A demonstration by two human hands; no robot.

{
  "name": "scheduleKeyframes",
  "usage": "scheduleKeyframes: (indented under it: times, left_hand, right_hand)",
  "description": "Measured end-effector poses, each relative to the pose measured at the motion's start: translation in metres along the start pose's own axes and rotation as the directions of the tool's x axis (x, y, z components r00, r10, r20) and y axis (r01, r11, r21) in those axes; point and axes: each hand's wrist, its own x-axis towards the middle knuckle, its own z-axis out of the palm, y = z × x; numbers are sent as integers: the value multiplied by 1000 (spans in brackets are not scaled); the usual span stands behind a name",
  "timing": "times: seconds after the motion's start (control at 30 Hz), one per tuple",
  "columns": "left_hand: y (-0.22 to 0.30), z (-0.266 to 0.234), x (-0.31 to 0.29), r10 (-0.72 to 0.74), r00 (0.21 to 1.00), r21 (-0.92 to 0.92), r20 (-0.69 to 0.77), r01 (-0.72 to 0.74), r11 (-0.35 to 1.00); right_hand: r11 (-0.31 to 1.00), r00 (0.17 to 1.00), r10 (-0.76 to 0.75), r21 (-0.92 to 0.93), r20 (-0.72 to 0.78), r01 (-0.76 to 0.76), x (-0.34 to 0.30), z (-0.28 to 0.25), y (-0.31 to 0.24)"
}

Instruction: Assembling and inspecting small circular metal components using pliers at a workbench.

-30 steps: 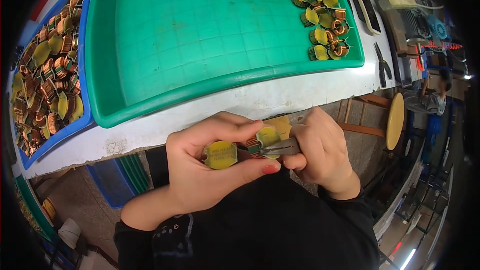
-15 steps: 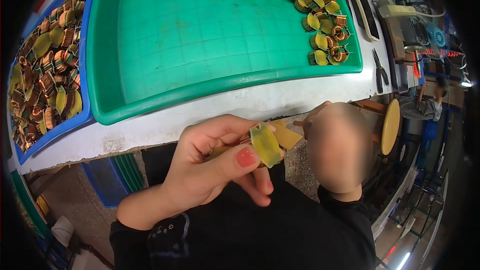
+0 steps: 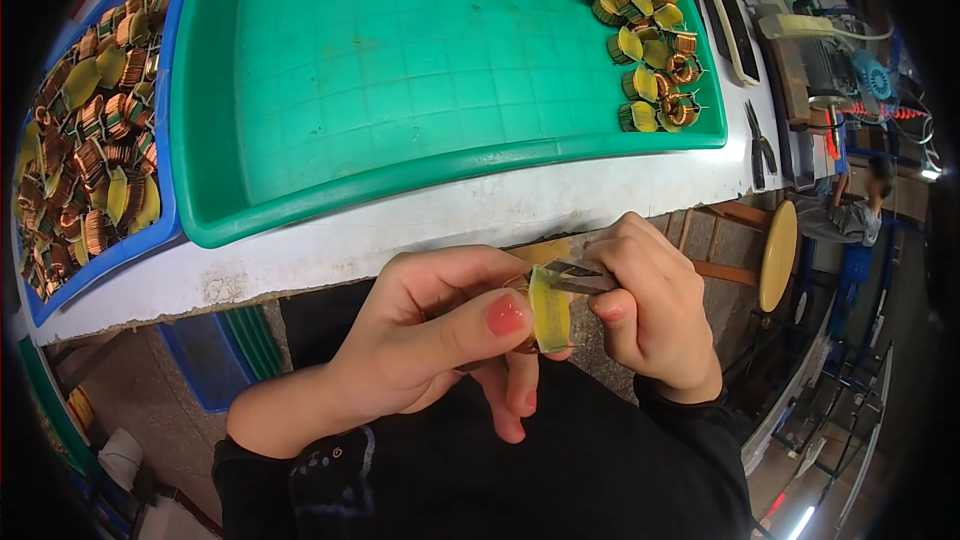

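My left hand pinches a copper-wound coil with a yellow insulating sheet between thumb and fingers, just in front of the table edge. Most of the coil's winding is hidden by the fingers, and the sheet faces up and to the right. My right hand is closed on grey metal tweezers. Their pointed tips reach the upper edge of the yellow sheet; whether they grip it I cannot tell.
A green tray sits on the white table, with several coils along its right side. A blue bin heaped with coils stands left. Pliers lie right of the tray; a round wooden stool stands beyond.
My right hand has moved left to the coil, bringing the tweezers against the yellow sheet. My left hand keeps its hold, and the coil has turned slightly.
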Motion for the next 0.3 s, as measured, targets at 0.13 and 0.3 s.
scheduleKeyframes:
  times: [0.13, 0.3]
  left_hand:
    - [1, -1, 0, -10, 1000, 5, 6, 10, 1000]
    - [1, -2, 1, -15, 1000, 2, -10, 15, 1000]
  right_hand:
    - [1000, 1000, -11, -4, -23, 11, 0, 2, 0]
    - [1000, 1000, 1, -8, -3, -1, 0, 3, 1]
